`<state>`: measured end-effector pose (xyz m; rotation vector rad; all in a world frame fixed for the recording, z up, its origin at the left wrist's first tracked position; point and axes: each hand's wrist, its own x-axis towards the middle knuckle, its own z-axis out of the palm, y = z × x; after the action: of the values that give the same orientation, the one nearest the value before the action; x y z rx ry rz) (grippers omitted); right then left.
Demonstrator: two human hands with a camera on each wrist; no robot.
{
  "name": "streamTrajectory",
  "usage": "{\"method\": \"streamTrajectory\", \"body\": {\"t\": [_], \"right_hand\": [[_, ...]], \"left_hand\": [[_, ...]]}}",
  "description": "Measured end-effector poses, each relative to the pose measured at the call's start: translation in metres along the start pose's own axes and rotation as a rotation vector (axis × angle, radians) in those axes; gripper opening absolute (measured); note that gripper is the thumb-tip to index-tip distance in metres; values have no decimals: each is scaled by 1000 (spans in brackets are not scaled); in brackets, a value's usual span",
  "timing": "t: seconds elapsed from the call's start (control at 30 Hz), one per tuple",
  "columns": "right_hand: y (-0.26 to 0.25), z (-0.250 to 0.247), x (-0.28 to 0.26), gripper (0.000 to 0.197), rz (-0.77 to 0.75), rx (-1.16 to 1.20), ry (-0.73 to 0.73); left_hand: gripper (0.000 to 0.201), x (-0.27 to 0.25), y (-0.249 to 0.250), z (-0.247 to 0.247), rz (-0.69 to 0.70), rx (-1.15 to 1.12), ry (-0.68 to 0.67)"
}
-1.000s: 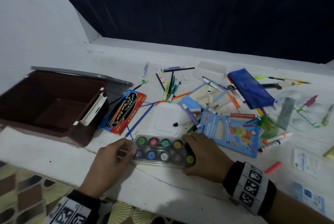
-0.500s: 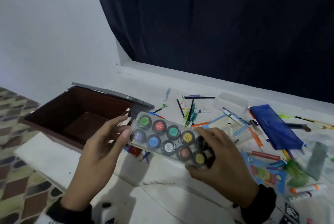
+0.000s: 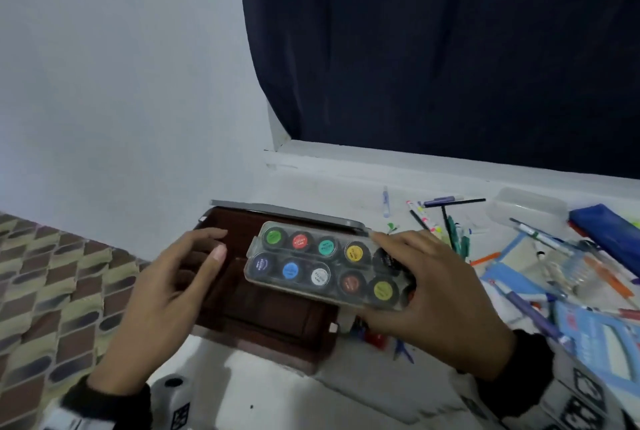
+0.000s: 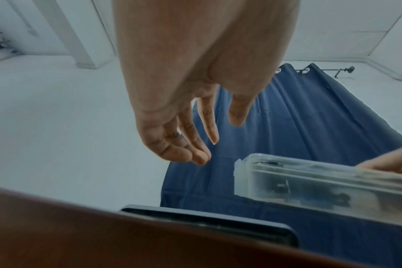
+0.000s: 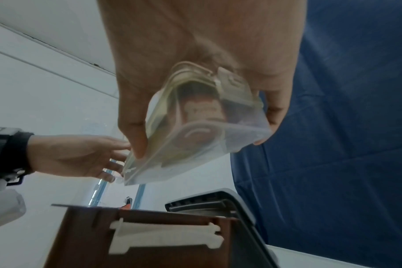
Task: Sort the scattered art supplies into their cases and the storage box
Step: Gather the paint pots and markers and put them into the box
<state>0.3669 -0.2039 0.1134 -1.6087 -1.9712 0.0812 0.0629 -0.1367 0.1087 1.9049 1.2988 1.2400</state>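
Dark navy curtain (image 3: 450, 48) fills the far right of the scene, hanging down to a white ledge (image 3: 433, 166), with a pale wall (image 3: 121, 65) to its left. Below them the white work surface (image 3: 277, 391) carries a brown storage box (image 3: 263, 318) at the near left, open, its grey lid (image 3: 287, 213) lying along its far edge and a white latch (image 5: 165, 235) on its right end wall. The person's right hand (image 3: 440, 294) grips the right end of a clear plastic paint set case (image 3: 325, 263), thumb on the near edge and fingers wrapped over the far edge, holding it in the air above the box's open cavity, roughly level and tipped slightly. Ten round paint pots show through the case in two rows, with green, red, teal, yellow and black in the far row. The left hand (image 3: 173, 294) hovers just left of the case, fingers spread and relaxed, holding nothing; whether a fingertip touches the case's left end I cannot tell. To the right lie a blue pencil pouch (image 3: 609, 239), a light blue neon marker box (image 3: 602, 343), a frosted plastic case (image 3: 526, 209), and scattered pens and markers (image 3: 446, 221).
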Motion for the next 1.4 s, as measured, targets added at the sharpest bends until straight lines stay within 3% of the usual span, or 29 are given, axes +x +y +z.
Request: {"method": "streamTrajectory", "body": {"t": [0.17, 0.27, 0.43, 0.57, 0.9, 1.17, 1.4], "right_hand": [[-35, 40, 46, 88, 41, -146, -116], [-44, 63, 65, 89, 77, -217, -207], [-53, 90, 81, 84, 112, -326, -315], [-53, 107, 89, 79, 130, -391, -397], [-44, 132, 89, 69, 81, -612, -593], [-49, 132, 90, 57, 85, -601, -564], [-49, 128, 87, 35, 116, -310, -353]], "left_hand": [[23, 43, -65, -39, 111, 239, -137], [33, 64, -95, -49, 197, 376, -238], [48, 76, -124, -45, 259, 424, -369], [40, 74, -135, -43, 264, 391, -335], [45, 76, -136, -43, 271, 372, -340], [40, 73, -133, -45, 290, 386, -340], [39, 73, -125, -45, 367, 479, -376]]}}
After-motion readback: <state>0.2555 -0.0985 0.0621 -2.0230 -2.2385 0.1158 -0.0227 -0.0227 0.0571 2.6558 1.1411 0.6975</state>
